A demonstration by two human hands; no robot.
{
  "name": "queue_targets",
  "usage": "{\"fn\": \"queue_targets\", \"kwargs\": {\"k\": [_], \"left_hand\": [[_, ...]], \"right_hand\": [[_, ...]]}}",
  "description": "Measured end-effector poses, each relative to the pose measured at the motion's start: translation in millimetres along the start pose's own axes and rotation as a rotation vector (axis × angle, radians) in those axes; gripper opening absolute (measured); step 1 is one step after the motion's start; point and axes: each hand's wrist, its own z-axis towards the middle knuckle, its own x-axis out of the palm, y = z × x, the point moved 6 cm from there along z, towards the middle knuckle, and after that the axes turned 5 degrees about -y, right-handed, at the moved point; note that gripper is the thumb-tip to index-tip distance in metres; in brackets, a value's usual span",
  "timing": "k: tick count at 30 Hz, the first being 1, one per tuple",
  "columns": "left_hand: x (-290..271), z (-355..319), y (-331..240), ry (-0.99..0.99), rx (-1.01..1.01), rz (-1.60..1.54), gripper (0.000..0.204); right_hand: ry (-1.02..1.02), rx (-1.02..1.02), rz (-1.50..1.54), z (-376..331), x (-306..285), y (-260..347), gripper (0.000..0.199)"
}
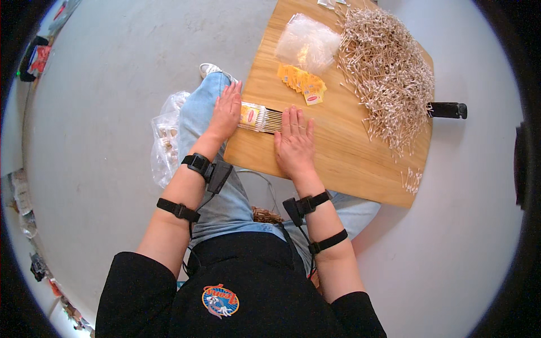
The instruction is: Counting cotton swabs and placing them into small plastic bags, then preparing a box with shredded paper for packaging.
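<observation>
A row of cotton swabs (273, 120) lies side by side on the wooden board, with a yellow card (249, 115) at its left end. Whether a clear bag wraps them, I cannot tell. My left hand (227, 110) rests at the board's left edge, fingers stretched out together, its side against the card end. My right hand (296, 141) lies flat with fingers extended at the other end of the row, partly covering it. Neither hand grips anything. Beyond them lie a fanned stack of yellow cards (301, 83) and a pile of clear plastic bags (307, 42).
A large heap of loose cotton swabs (386, 73) covers the right side of the board (344, 163). A few swabs (412, 179) lie near its front right corner. A black handle-like piece (448, 110) juts past the right edge. A clear bag (164, 141) sits beside my leg.
</observation>
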Motion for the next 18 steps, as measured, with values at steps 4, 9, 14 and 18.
{"fn": "queue_targets", "kwargs": {"k": [4,9,14,18], "left_hand": [[-0.7,0.0,-1.8,-0.030,0.039,-0.016,0.052],[1.8,1.5,-2.5,-0.018,0.002,-0.015,0.052],[3.9,3.1,3.3,-0.056,0.035,-0.010,0.053],[4.4,5.9,5.6,-0.053,0.049,0.004,0.054]], "right_hand": [[-0.027,-0.018,0.001,5.8,7.2,8.9,0.062],[-0.018,-0.003,-0.041,6.9,12.4,13.7,0.061],[-0.028,0.018,-0.028,8.7,12.0,21.8,0.061],[-0.015,0.048,-0.031,9.7,14.0,26.4,0.062]]}}
